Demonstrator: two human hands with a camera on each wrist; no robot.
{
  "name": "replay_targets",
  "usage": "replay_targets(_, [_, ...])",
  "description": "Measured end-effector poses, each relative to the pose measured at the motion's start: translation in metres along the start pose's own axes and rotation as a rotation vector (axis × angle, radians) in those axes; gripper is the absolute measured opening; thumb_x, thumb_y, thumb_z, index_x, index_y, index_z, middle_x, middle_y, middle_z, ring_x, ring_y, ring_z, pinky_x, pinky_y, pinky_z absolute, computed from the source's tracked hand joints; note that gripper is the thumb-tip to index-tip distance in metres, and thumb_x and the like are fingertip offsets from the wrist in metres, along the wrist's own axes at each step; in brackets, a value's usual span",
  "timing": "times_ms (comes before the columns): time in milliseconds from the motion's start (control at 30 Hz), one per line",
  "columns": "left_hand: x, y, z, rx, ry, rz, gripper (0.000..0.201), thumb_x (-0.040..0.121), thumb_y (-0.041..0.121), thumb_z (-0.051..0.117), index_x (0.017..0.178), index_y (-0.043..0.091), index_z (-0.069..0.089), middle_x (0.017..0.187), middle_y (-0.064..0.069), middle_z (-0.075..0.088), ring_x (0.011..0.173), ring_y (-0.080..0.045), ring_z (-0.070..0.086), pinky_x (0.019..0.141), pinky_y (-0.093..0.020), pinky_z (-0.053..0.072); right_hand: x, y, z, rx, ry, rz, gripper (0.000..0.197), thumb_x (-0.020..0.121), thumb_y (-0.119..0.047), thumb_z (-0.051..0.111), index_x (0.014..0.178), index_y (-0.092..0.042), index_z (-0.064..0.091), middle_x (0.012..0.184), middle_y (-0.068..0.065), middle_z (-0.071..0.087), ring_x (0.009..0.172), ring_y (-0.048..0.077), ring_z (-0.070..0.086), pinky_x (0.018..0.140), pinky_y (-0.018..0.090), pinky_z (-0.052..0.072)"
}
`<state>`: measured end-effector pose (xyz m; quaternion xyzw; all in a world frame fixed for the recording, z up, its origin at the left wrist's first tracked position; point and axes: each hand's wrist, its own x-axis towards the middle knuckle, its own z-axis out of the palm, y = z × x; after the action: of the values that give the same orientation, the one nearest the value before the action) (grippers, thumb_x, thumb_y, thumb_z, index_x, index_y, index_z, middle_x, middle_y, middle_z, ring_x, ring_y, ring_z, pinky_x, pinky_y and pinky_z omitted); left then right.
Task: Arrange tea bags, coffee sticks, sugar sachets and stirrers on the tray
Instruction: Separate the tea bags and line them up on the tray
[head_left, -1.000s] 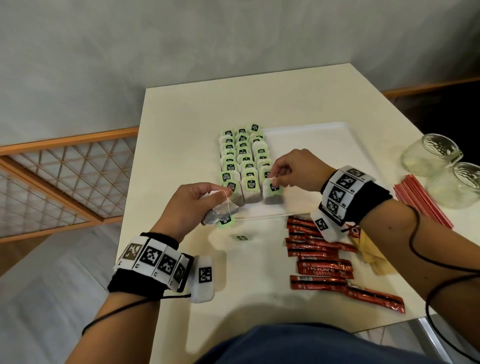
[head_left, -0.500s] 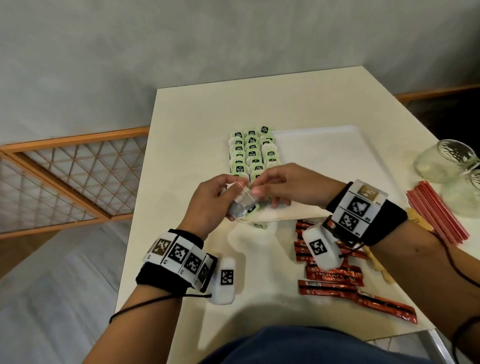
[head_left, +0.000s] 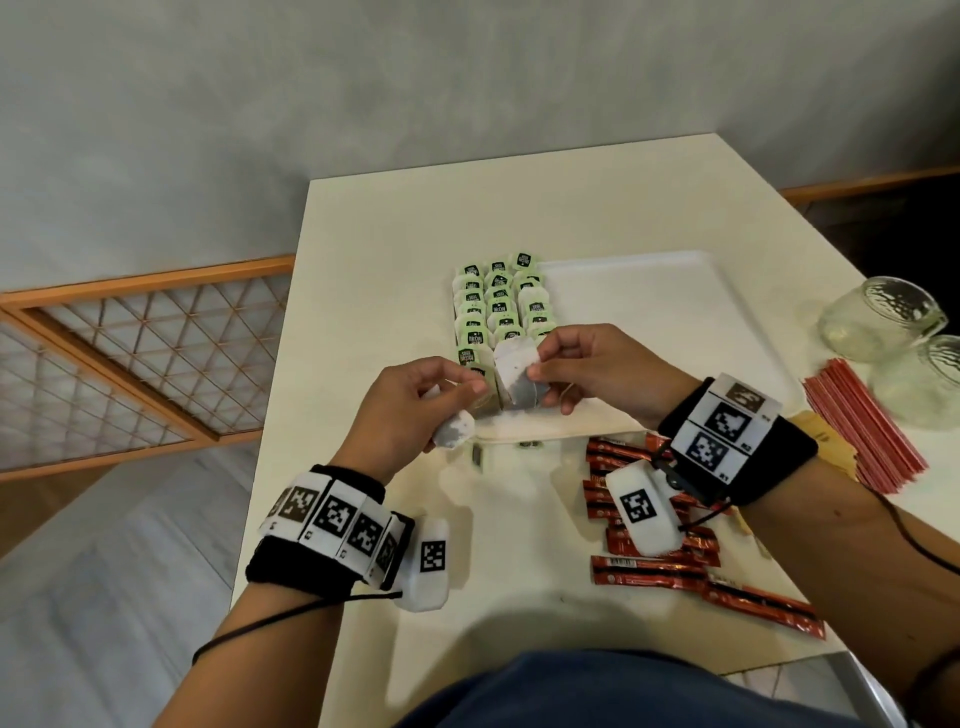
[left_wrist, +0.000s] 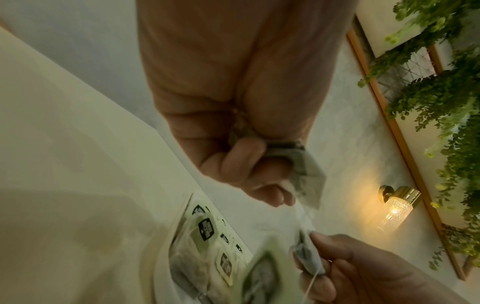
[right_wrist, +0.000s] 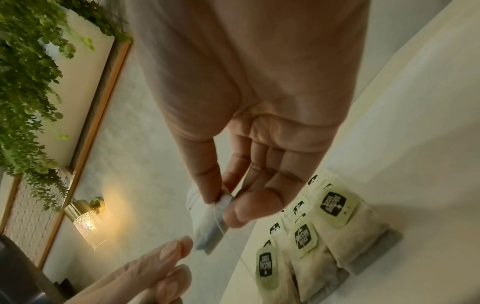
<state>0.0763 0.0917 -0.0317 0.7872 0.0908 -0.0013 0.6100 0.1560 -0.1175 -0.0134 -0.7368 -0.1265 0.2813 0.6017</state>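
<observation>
My left hand (head_left: 457, 397) hovers over the tray's near left corner, its fingers curled round a grey tea bag (head_left: 454, 432), which also shows as a crumpled tea bag (left_wrist: 305, 176) in the left wrist view. Just right of it, my right hand (head_left: 535, 373) pinches a second tea bag (head_left: 516, 376) between thumb and fingers; a thin string trails from this pinched bag (right_wrist: 214, 220). Three rows of green-tagged tea bags (head_left: 497, 304) lie along the left side of the white tray (head_left: 675, 312). Red coffee sticks (head_left: 654, 566) lie on the table under my right wrist.
Red stirrers (head_left: 865, 426) lie in a bundle at the right, with yellowish sugar sachets (head_left: 823, 449) beside them. Two glass jars (head_left: 883, 317) lie at the table's right edge. A loose green tag (head_left: 530, 444) sits before the tray. The table's left edge drops to the floor.
My right hand left the row of tea bags, met the left hand, and now pinches a tea bag drawn from it. The left hand rose toward the tray.
</observation>
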Motion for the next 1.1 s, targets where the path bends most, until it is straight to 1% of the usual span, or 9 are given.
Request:
replay_targets(133, [-0.001,0.006,0.007,-0.005,0.024,0.016,0.011,0.080,0.029,0.078,0.089,0.025,0.076,0.081,-0.003,0.067,0.050,-0.005,0.050,0.040,-0.020,0.036,0.000,0.002,0.001,-0.002,-0.034,0.001,0.008,0.086,-0.003,0.067,0.085,-0.006,0.060,0.079,0.015,0.063,0.059,0.019,0.061,0.050,0.024,0.051])
replay_targets(300, [0.004,0.018,0.021,-0.021,0.067,0.013,0.014,0.086,0.026,0.073,0.090,0.012,0.075,0.051,0.013,0.057,0.041,-0.002,0.045,0.041,-0.017,0.036,-0.001,0.004,0.004,-0.043,-0.105,-0.013,0.010,0.084,-0.006,0.071,0.091,-0.005,0.063,0.075,0.006,0.066,0.062,0.019,0.060,0.050,0.025,0.046])
replay_targets(367, [0.004,0.023,0.021,-0.011,0.061,0.030,0.014,0.086,0.025,0.073,0.089,0.011,0.075,0.050,0.011,0.056,0.041,-0.004,0.045,0.041,-0.017,0.036,-0.002,0.007,0.003,-0.195,-0.208,-0.022,0.029,0.078,-0.014,0.078,0.102,-0.005,0.065,0.082,0.003,0.069,0.067,0.019,0.061,0.053,0.030,0.048])
replay_targets(467, [0.003,0.032,0.017,-0.015,0.041,0.060,0.013,0.086,0.025,0.073,0.087,0.013,0.075,0.057,-0.001,0.057,0.044,-0.008,0.045,0.040,-0.018,0.036,-0.004,0.012,0.004,-0.517,-0.347,-0.029,0.044,0.070,-0.026,0.085,0.109,-0.019,0.066,0.097,-0.004,0.069,0.075,0.010,0.064,0.075,0.046,0.055])
replay_targets(533, [0.002,0.038,0.014,-0.017,0.037,0.080,0.014,0.086,0.026,0.073,0.087,0.013,0.075,0.060,-0.006,0.056,0.044,-0.008,0.043,0.039,-0.018,0.035,-0.004,0.015,0.006,-0.613,-0.375,-0.037,0.040,0.072,-0.023,0.084,0.109,-0.021,0.069,0.098,-0.011,0.067,0.069,0.000,0.060,0.073,0.038,0.055])
replay_targets(633, [0.002,0.043,0.010,-0.036,0.038,0.085,0.014,0.086,0.027,0.073,0.086,0.013,0.075,0.059,-0.005,0.055,0.043,-0.009,0.042,0.039,-0.018,0.035,-0.003,0.018,0.009,-0.557,-0.368,-0.047,0.021,0.080,-0.014,0.077,0.101,-0.013,0.074,0.088,-0.007,0.073,0.068,0.006,0.062,0.060,0.028,0.054])
replay_targets(733, [0.003,0.044,0.005,-0.040,0.061,0.073,0.011,0.085,0.027,0.073,0.083,0.016,0.074,0.054,0.000,0.053,0.043,-0.010,0.040,0.039,-0.018,0.034,-0.002,0.021,0.010,-0.426,-0.331,-0.022,0.008,0.086,-0.008,0.071,0.094,-0.008,0.072,0.070,-0.002,0.071,0.065,0.012,0.066,0.061,0.025,0.055])
replay_targets(967, [0.006,0.027,-0.010,0.105,0.141,0.035,0.009,0.086,0.027,0.073,0.079,0.021,0.074,0.050,0.010,0.057,0.042,-0.006,0.044,0.041,-0.019,0.038,-0.004,0.004,-0.005,-0.365,-0.259,-0.100,0.007,0.081,-0.008,0.074,0.087,-0.010,0.073,0.069,-0.006,0.071,0.063,0.006,0.063,0.064,0.022,0.053])
replay_targets(1100, [0.001,0.018,0.000,0.124,0.044,-0.046,0.010,0.087,0.028,0.071,0.085,0.019,0.076,0.058,0.002,0.061,0.044,-0.005,0.045,0.042,-0.018,0.037,0.000,-0.011,-0.007,-0.226,-0.148,-0.144,0.011,0.079,-0.007,0.075,0.087,0.001,0.072,0.070,0.004,0.070,0.063,0.011,0.064,0.065,0.025,0.054])
